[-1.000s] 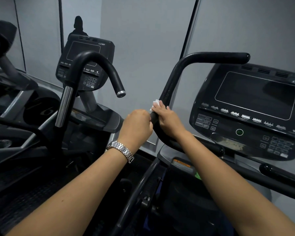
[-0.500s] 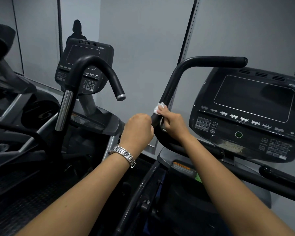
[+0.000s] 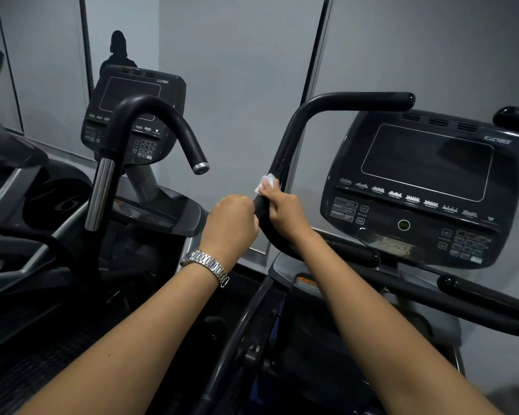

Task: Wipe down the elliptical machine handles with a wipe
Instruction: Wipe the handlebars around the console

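the floor (image 3: 244, 278) under you is dark, nearly black, and shadow hides its surface. two machines stand on it side by side: the elliptical machine (image 3: 327, 339) straight ahead to your right, and a second machine (image 3: 150, 211) just beside it on your left. only a narrow dark gap of floor shows between them, running back to the grey wall (image 3: 237, 85). at lower left there's a textured black surface (image 3: 18, 378); you can't tell whether it's matting or part of that left machine
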The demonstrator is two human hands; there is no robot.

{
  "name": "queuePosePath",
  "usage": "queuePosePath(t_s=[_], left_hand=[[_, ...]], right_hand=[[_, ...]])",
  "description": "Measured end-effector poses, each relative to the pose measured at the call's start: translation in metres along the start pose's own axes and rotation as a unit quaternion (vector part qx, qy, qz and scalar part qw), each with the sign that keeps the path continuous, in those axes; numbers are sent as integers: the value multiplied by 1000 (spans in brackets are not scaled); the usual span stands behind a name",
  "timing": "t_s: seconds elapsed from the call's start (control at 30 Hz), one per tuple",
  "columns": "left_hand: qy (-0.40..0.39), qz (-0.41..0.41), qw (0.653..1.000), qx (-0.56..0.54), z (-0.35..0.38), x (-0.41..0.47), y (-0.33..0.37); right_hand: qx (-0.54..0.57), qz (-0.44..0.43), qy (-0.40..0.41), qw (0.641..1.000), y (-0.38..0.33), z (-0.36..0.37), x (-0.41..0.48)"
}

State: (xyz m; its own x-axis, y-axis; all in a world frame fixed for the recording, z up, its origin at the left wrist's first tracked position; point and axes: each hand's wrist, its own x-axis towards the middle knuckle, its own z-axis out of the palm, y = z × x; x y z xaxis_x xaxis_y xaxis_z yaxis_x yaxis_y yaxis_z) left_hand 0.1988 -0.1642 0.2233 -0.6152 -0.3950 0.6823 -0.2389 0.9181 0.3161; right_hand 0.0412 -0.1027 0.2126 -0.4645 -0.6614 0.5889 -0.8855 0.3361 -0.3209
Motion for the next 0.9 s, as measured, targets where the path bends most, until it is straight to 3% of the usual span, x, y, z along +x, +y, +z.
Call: queuePosePath(t_s=[0.23,0.43,0.53,0.67,0.8,0.9], left_hand=[[-13,-7,1000,-16,-4,-2,-1],[-29,30,998,50,-5,-4,8],[-47,92,987,125,0,-6,19],[-101,148,975,132,9,15,19],[-223,99,967,71,9,46,2],[-233,69,970,29,14,48,-4]], right_hand=[[158,103,-88,978,-1,-63,-30],[212,176,17,961,20,-111,-76],[149,160,-7,976,26,-112,-88],[-4,111,-48,993,26,-95,-91],[-160,-6,-78,984,20,-65,-83],[-264,-22,-145,953,20,-36,-70]])
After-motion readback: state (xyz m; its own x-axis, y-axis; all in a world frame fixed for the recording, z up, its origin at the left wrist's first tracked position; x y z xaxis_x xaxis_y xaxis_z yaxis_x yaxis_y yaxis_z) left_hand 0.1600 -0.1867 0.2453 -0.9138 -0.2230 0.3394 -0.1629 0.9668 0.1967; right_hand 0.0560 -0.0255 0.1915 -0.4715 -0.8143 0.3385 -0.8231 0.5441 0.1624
